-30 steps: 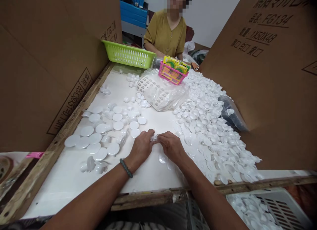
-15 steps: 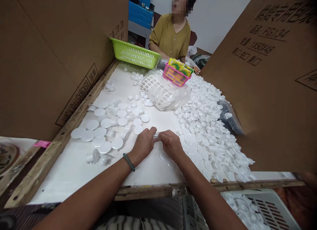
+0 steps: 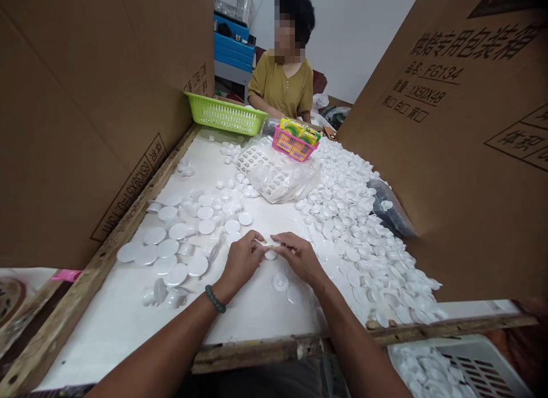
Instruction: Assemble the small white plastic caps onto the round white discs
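Two tall brown cardboard panels wall in the table (image 3: 252,324), one on the left (image 3: 103,101) and one on the right (image 3: 462,187). At the far end, by a person in a mustard shirt (image 3: 282,85), a green basket (image 3: 226,113) stands against the left panel, and a pink basket (image 3: 295,145) of yellow packets rests on a clear plastic bag (image 3: 285,181). A heap of white pieces (image 3: 363,244) covers the right side; white discs (image 3: 166,232) lie in a looser group on the left. Both forearms reach in from the near edge, wrists angled inward. The left hand (image 3: 244,258) and right hand (image 3: 303,258) nearly meet mid-table, fingertips pinching a small white piece (image 3: 270,254) between them, partly hidden by the thumbs.
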{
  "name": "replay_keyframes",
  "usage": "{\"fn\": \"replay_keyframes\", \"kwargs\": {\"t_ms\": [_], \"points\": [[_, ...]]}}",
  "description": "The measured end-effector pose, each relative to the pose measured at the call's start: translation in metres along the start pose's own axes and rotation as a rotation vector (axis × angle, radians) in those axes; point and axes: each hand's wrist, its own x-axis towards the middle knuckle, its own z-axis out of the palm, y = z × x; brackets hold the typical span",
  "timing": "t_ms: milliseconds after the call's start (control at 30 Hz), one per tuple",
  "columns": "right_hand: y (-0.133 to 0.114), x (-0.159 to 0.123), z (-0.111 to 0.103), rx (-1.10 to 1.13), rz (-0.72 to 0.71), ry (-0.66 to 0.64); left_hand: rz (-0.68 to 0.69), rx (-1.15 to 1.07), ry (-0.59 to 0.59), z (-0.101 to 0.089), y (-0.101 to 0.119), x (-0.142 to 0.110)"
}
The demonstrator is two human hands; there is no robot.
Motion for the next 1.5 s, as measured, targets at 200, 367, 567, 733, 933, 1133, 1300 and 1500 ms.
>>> {"fn": "replay_keyframes", "kwargs": {"t_ms": [200,367,567,733,933,1133,1300,1500], "points": [[0.011,-0.002,0.001,-0.251,-0.174,-0.068,-0.152,-0.057,-0.033,0.0,0.004,0.002],[0.01,0.0,0.002,-0.336,-0.174,-0.095,-0.261,-0.066,-0.081,-0.003,0.01,0.008],[0.008,-0.003,0.0,-0.249,-0.101,-0.104,-0.24,-0.05,-0.093,-0.003,0.008,0.009],[0.004,-0.002,0.005,-0.462,-0.059,0.034,-0.108,-0.001,-0.078,-0.002,0.003,0.005],[0.004,-0.004,0.0,-0.233,-0.021,-0.097,-0.179,-0.069,-0.087,-0.002,0.006,0.006],[0.011,-0.004,0.002,-0.161,0.064,-0.128,-0.218,0.001,-0.101,-0.001,0.004,0.011],[0.012,-0.003,0.005,-0.195,0.098,-0.108,-0.203,0.037,-0.125,-0.001,0.003,0.01],[0.006,-0.004,0.01,-0.258,0.134,-0.065,-0.115,0.123,-0.073,0.0,0.002,0.006]]}}
